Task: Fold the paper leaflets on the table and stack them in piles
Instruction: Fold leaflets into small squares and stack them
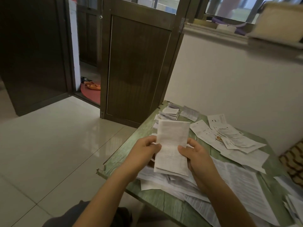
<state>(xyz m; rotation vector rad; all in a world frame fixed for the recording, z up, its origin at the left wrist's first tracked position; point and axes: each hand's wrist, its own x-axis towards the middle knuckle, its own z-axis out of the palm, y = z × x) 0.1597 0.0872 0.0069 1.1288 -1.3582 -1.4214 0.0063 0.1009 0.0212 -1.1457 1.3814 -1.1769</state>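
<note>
A folded leaflet point(172, 145) stands nearly upright in the middle of the frame, held between both hands just above the desk point(126, 151). Its lower half sits between the palms and its upper half rises clear of the fingers. The left hand point(146, 149) pinches the leaflet's left edge, thumb on the printed face and fingers curled behind. The right hand point(195, 154) grasps the right edge the same way, thumb tip lying on the paper near its middle crease. Both forearms reach up from the bottom of the frame and converge on the sheet, wrists roughly level.

There are two hands and one leaflet in them. Above the leaflet in the frame, at the desk's far corner, lies a small pile of folded leaflets point(170, 112), with one more folded piece point(190, 113) just right of it; how many the pile holds cannot be told. To the right, flat unfolded leaflets point(229, 136) overlap in a loose heap, and larger printed sheets point(242, 185) spread under the right forearm toward the lower right. They overlap too much to count.
</note>
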